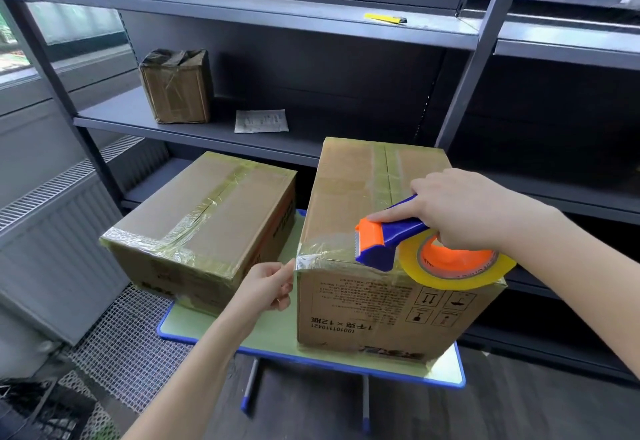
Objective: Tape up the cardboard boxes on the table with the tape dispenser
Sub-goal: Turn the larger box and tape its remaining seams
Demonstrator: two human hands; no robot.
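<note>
Head view: the right hand (460, 211) gripped the tape dispenser (391, 242) on the stiff box (381, 304); the left hand (266, 287) pinched the tape end (304, 261), likely flimsy, sticky, best held taut.

Two boxes (204, 218) on table (446, 375) (shelving (277, 24) behind)

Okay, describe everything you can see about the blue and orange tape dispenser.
The blue plastic tape dispenser with an orange cutter head lies tilted on the near top edge of the tall cardboard box. It carries a roll of clear yellowish tape on an orange hub. The right hand holds its handle, forefinger stretched along the top. A toothed blade shows at the front.
</note>
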